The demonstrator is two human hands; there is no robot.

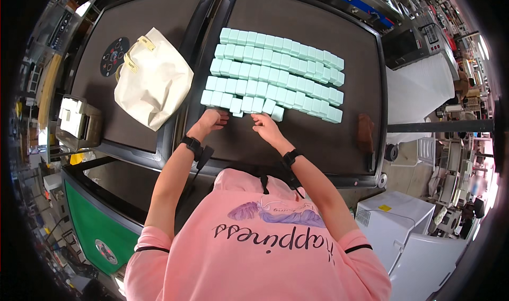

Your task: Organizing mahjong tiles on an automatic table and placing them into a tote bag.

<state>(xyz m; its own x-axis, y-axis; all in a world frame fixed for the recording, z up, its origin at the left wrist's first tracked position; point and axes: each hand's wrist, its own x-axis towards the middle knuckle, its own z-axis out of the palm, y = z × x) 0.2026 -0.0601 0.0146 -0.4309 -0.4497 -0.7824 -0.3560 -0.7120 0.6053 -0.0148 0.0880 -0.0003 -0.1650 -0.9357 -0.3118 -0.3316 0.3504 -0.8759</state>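
Note:
Mint-green mahjong tiles (pixel 273 76) lie in several long rows across the dark table top. The row nearest me is uneven. A few of its tiles (pixel 273 109) stick out of line or sit tilted near its middle. My left hand (pixel 214 120) is curled closed just in front of this row's left part; whether anything is inside its fingers is hidden. Close to the jutting tiles, my right hand (pixel 268 128) has bent fingers with their tips at the row's near edge. What those fingertips hold, if anything, is too small to make out.
A cream cloth bag (pixel 156 81) lies on a second dark-topped table to the left, beside a round black control panel (pixel 114 57). A brown object (pixel 365 133) rests near the right edge of my table. A raised frame (pixel 379 89) borders the top.

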